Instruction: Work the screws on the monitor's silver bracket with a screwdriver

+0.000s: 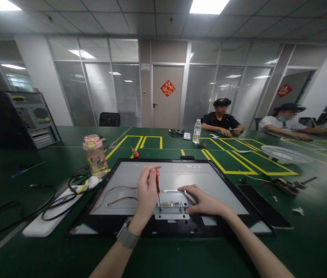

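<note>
A screwdriver (158,184) with an orange and black handle is held in my left hand (146,189). Its shaft points down at the left end of a metal bracket (172,217) with video ports along it. My right hand (203,200) grips the bracket's right end, thumb in front and fingers behind. Both hands are over a flat display panel (209,175), which lies back side up with a black frame. Thin wires (120,188) run across the panel's left part and pass behind my left hand.
Left are a power strip (55,212) with black cables, a pink-lidd bottle (95,156) and a computer case (16,119). A phone-like black slab (263,206) and a tape measure-like tool (287,186) lie right. A clear bottle (197,131) stands farther back; people sit beyond.
</note>
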`<state>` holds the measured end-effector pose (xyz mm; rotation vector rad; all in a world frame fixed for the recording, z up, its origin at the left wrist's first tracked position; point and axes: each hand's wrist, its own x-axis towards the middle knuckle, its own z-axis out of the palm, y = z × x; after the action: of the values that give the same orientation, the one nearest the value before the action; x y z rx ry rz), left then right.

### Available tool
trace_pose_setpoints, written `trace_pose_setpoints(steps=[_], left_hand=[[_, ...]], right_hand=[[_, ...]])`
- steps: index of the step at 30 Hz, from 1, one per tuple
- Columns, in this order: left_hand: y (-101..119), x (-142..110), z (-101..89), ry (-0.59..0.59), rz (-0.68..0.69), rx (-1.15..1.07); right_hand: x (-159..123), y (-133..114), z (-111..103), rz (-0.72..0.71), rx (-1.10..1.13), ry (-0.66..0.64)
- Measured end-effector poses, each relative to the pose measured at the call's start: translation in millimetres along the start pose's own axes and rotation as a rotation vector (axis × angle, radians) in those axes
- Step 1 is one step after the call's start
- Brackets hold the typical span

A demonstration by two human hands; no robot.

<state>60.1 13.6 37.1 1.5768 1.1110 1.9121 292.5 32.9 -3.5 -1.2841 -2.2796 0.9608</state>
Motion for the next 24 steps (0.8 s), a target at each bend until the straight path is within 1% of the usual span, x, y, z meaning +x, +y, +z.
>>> trace_pose_setpoints(steps=[3,6,8,12,13,17,18,19,22,24], left_hand=[[-1.7,1.4,0.2,-0.013,-0.006,-0.014],[-3.6,2.2,0.3,0.029,0.087,0.045],[-3.7,1.9,-0.1,0.025,0.108,0.060],[-1.3,0.1,-1.1,-0.035,-0.006,0.009],[-0.6,-0.1,-1.0,-0.033,-0.008,0.007],[0.1,0.6,0.3,0.014,0.126,0.071],[-0.6,0.7,0.6,0.016,0.134,0.079],[-1.6,0.8,0.8,0.010,0.117,0.072],[-4.6,0.6,0.7,-0.026,-0.003,-0.006],[-5.2,0.8,0.4,-0.022,-0.020,-0.027]], right_hand=[[0.3,0.7,-0.3,-0.011,-0.005,0.001],[0.4,-0.2,-0.7,-0.015,-0.011,-0.002],[0.3,-1.5,-1.0,-0.011,-0.010,-0.002],[0.1,-2.7,-1.2,-0.005,-0.001,-0.005],[0.2,-2.4,-1.1,-0.005,0.000,-0.005],[0.3,0.7,-0.4,-0.020,-0.001,-0.003],[0.2,1.3,-0.3,-0.019,-0.001,-0.005],[0.1,1.6,-0.2,-0.016,0.000,-0.005],[-0.5,0.1,-0.7,0.002,0.003,-0.004],[-0.8,-1.8,-1.1,0.006,0.000,-0.002]])
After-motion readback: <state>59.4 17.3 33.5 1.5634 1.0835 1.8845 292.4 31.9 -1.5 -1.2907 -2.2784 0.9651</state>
